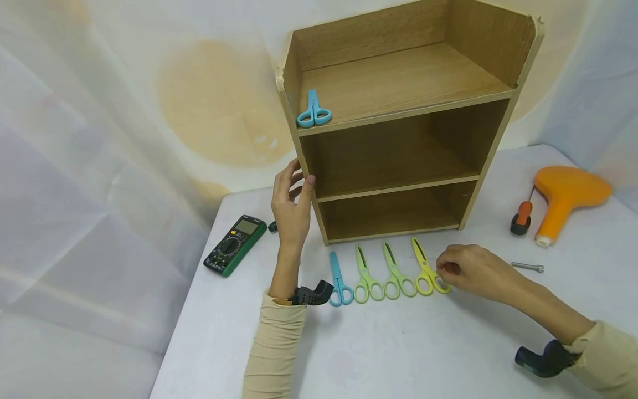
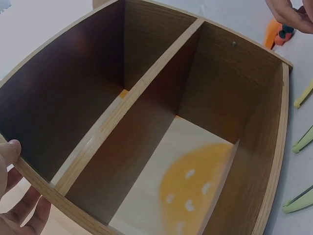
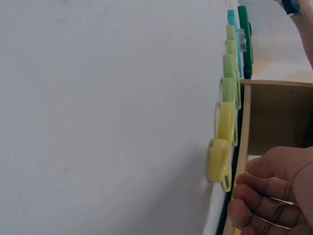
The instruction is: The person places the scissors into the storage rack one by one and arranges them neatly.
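A wooden shelf unit (image 1: 394, 188) stands at the middle of the table. My left hand (image 1: 292, 208) grips the front edge of its left side panel, thumb in front and fingers along the outer side. At the shelf's foot lie blue scissors (image 1: 337, 277), two light green pairs of scissors (image 1: 365, 277) and yellow scissors (image 1: 425, 270), handles toward me. My right hand (image 1: 473, 271) hovers beside the yellow handles, its fingers loosely curled with nothing between them; the right wrist view shows these fingers (image 3: 264, 183) apart from the handles. Another blue pair of scissors (image 1: 314, 111) lies on the shelf's top level.
A green-edged multimeter (image 1: 234, 246) lies to the left, with a small black object (image 1: 272, 226) partly behind my left hand. On the right are a bolt (image 1: 527, 267), an orange-and-black screwdriver (image 1: 521, 218) and an orange paddle-shaped thing (image 1: 568, 194). Patterned cloth hangs behind.
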`<state>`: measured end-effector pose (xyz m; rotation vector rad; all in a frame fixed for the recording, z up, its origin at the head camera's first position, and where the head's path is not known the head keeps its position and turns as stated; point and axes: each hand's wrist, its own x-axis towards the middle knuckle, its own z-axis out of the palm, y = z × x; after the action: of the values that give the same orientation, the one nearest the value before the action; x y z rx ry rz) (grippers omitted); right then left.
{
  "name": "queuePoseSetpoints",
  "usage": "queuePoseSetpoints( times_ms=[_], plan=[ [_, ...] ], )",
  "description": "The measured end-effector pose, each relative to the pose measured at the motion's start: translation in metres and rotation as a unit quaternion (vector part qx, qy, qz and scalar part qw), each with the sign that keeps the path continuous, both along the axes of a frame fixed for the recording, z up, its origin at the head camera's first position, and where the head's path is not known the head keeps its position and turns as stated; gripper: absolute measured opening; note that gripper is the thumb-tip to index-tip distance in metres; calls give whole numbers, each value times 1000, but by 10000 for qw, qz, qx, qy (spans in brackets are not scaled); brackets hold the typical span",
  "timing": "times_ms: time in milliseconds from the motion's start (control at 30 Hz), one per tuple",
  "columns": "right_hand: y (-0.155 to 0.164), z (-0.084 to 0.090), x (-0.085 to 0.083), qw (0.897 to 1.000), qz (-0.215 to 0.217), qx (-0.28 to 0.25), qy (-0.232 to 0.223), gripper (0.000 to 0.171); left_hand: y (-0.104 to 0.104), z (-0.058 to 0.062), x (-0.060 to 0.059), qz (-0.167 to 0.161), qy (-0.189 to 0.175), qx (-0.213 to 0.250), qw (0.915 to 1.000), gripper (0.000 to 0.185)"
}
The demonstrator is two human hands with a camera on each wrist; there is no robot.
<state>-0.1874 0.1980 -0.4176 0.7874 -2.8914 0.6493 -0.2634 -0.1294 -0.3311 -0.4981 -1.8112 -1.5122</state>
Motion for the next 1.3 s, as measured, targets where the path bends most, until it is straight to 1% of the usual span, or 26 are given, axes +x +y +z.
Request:
queuePoseSetpoints(
  times_ms=[200, 467, 600, 700, 800, 967, 1133, 1233, 1300],
  plan=[
    [1, -6, -2, 9999, -57, 99, 13, 8, 0, 2, 0, -6, 4, -13, 10000, 43],
    [1, -20, -5, 9992, -120, 380, 14, 11, 0, 1, 1, 13, -45, -30, 10000, 43],
    [1, -22, -5, 9988, -20, 409, 275, 10, 1, 1, 2, 17, -17, -34, 10000, 43],
    [2, -20, -2, 9982, 11, 397, 446, 10, 1, -1, 2, 16, -50, -49, 10000, 43],
    [4, -16, 3, 9982, -70, 382, 456, 9, 2, -1, 2, 8, -58, -73, 10000, 43],
    [5, -3, 9, 9987, -178, 278, 386, 11, 2, -1, 2, 3, 8, -92, 10000, 44],
    [2, 15, 14, 9989, -224, 45, 400, 15, 1, 0, 2, -6, 32, -73, 10000, 43],
    [-1, 28, 16, 9992, -189, -82, 351, 14, 1, 0, 1, 5, 43, -75, 10000, 44],
    [-4, 38, 18, 9987, -126, -193, 463, 16, 1, 0, 1, 14, 55, -80, 10000, 43]
  ],
)
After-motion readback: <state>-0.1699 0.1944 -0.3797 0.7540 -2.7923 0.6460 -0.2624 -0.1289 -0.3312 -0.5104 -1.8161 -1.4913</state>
